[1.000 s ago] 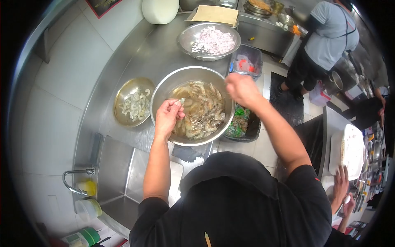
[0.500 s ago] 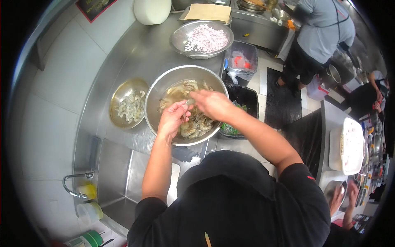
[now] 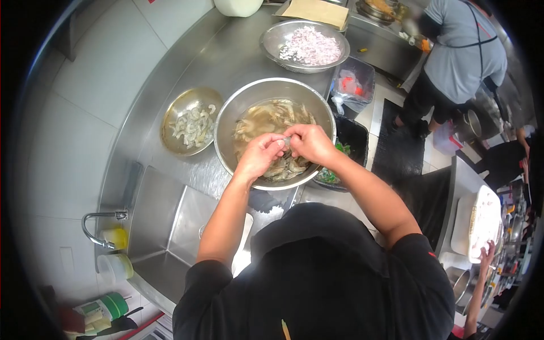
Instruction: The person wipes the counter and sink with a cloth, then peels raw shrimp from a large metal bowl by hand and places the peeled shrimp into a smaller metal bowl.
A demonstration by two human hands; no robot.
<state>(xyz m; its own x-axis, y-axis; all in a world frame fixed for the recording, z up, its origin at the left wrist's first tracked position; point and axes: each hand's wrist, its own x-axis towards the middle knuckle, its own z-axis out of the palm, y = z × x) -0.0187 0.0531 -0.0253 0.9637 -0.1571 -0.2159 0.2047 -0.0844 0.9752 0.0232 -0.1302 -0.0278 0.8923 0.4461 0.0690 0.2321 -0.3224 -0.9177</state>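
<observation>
Over a large steel bowl (image 3: pixel 225 148), my two hands meet with fingertips pinched on a small greyish shrimp (image 3: pixel 287 141). My left hand (image 3: pixel 262 155) is closed on one side of it. My right hand (image 3: pixel 310 143) grips it from the other side, its fingers hiding most of it. Below them, unpeeled shrimp (image 3: pixel 277 112) lie in cloudy water in the bowl. To the left stands a smaller round metal bowl (image 3: pixel 171 136) with a pile of peeled shrimp (image 3: pixel 194 126).
A steel bowl of chopped pinkish-white pieces (image 3: pixel 310 46) stands at the back. Sink (image 3: pixel 153 226) and faucet (image 3: pixel 97 229) are at lower left. Lined bins (image 3: pixel 354 139) stand right of the counter. A person in grey (image 3: pixel 464 51) stands farther right; another person's hand (image 3: pixel 486 254) touches a white tub (image 3: pixel 464 226).
My right hand has come down against my left, and both now pinch the shrimp. The view has shifted, so the bowls appear farther right. At far right, another person's hand has moved to the tub.
</observation>
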